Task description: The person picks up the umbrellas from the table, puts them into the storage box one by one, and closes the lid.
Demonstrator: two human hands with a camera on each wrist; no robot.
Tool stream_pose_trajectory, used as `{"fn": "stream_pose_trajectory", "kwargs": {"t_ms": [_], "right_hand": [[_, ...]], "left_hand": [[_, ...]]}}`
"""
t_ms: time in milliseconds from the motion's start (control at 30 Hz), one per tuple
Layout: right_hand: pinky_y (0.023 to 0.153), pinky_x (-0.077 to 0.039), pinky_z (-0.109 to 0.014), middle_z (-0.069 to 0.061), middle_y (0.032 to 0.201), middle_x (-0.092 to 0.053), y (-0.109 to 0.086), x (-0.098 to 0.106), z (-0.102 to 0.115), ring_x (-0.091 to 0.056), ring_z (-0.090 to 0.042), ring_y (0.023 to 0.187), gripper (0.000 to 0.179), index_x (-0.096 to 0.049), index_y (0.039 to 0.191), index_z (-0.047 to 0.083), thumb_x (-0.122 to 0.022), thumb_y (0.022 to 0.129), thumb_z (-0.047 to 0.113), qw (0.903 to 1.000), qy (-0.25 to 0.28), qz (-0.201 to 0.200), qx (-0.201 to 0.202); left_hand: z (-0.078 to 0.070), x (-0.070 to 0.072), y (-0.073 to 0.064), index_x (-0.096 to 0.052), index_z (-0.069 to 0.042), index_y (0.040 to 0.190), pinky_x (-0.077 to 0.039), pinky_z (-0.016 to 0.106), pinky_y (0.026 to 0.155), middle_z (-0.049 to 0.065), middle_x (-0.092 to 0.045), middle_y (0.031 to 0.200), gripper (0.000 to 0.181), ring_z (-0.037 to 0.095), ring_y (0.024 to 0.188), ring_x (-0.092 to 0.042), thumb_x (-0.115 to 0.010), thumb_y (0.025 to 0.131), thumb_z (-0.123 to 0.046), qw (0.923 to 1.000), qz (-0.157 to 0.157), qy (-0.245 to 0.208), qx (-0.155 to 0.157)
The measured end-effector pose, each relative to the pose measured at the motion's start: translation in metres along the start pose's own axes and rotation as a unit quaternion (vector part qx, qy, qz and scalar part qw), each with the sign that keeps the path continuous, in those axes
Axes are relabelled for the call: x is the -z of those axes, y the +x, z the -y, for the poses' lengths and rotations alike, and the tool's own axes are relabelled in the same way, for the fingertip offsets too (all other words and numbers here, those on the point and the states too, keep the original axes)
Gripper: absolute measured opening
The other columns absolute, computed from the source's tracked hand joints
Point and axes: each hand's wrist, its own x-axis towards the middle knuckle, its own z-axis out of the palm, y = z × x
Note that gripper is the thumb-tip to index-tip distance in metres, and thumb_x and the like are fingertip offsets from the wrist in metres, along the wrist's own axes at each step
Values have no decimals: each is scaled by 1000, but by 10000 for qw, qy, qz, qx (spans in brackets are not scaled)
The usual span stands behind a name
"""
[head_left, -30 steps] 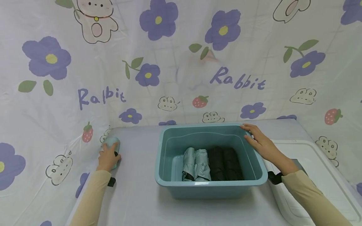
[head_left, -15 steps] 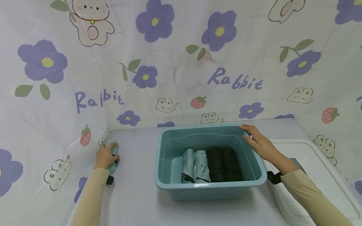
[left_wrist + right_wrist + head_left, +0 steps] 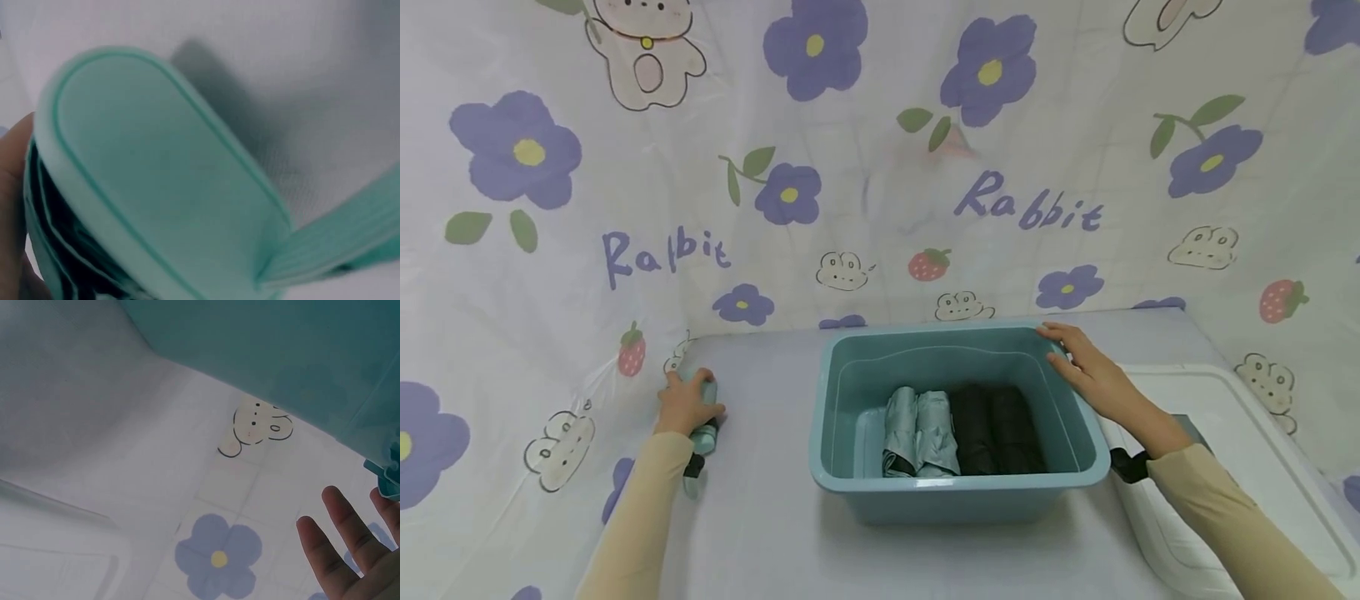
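Observation:
My left hand (image 3: 687,402) grips a compact folding umbrella (image 3: 704,438) at the table's left side, fingers curled over it from above. In the left wrist view the umbrella's flat, rounded teal handle (image 3: 156,162) fills the middle, with a teal strap (image 3: 337,231) trailing from its end and dark-lined fabric folds beside the fingers. My right hand (image 3: 1096,377) rests on the right rim of a teal plastic bin (image 3: 962,483), its fingers fairly straight. Inside the bin lie two silvery-teal rolled bundles (image 3: 917,429) and two black ones (image 3: 996,429), side by side.
A white lid (image 3: 1247,467) lies on the table right of the bin, partly beneath my right forearm. Behind the table hangs a white sheet (image 3: 880,208) printed with purple flowers and rabbits. Bare tabletop (image 3: 760,500) stretches between my left hand and the bin.
My left hand has shifted slightly on the umbrella, and more of its handle end and strap shows below the hand. The right hand stays on the bin's rim. The head view wobbles a little.

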Motion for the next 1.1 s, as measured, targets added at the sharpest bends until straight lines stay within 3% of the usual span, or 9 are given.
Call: {"fn": "stream_pose_trajectory", "kwargs": {"t_ms": [267, 567, 800, 1100], "right_hand": [[96, -29, -64, -19, 148, -23, -1, -1, 1, -28, -45, 131, 47, -29, 143, 5, -40, 100, 21, 9998, 155, 67, -66], [96, -28, -65, -20, 147, -23, -1, 1, 3, -27, -46, 131, 48, -29, 143, 5, -41, 100, 22, 9996, 239, 79, -86], [96, -29, -65, -19, 147, -23, 0, 1, 3, -28, -46, 130, 47, -30, 143, 5, -41, 100, 22, 9997, 234, 71, -15], [97, -27, -65, -20, 147, -23, 1, 0, -1, -26, -46, 131, 48, -29, 143, 4, -40, 100, 22, 9995, 294, 84, 5]], "left_hand": [[-9, 8, -4, -42, -11, 122, -45, 60, 70, 43, -15, 125, 54, 62, 97, -34, -70, 79, -30, 9997, 226, 21, 18], [-25, 13, -4, -43, -13, 116, -44, 58, 70, 44, -15, 126, 51, 62, 100, -32, -71, 77, -32, 9995, 86, 21, -306], [-42, 18, -8, -45, -11, 116, -36, 69, 83, 44, -18, 126, 53, 62, 111, -27, -72, 76, -32, 9981, -113, -3, -608], [-59, 22, -14, -43, -13, 117, -45, 61, 70, 40, -15, 126, 52, 61, 105, -26, -70, 77, -34, 9976, -83, -171, -671]]}}
